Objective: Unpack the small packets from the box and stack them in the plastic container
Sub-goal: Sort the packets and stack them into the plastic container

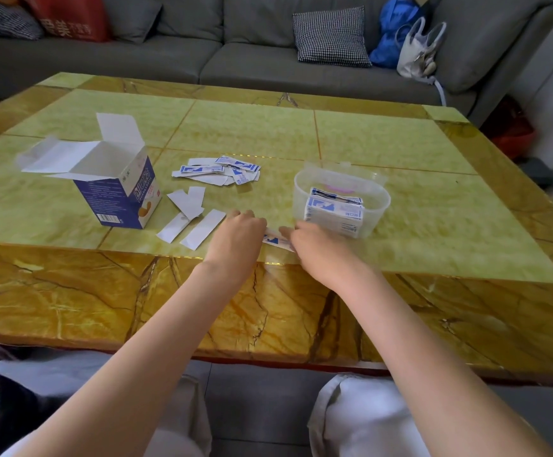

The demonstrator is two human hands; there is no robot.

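Head view: one small white-and-blue paper packet [276, 240] is pinched between the left hand [237, 239] and right hand [314, 244], low over the yellow marble table [433, 225], just beside the clear plastic container [377, 192].

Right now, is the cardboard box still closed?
No, the cardboard box stands upright on the table with its top flaps folded open, showing a white interior.

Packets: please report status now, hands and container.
Left hand and right hand both pinch one packet at table edge. Plastic container holds a stack. Loose packets wait beside open box. Nothing blocks.
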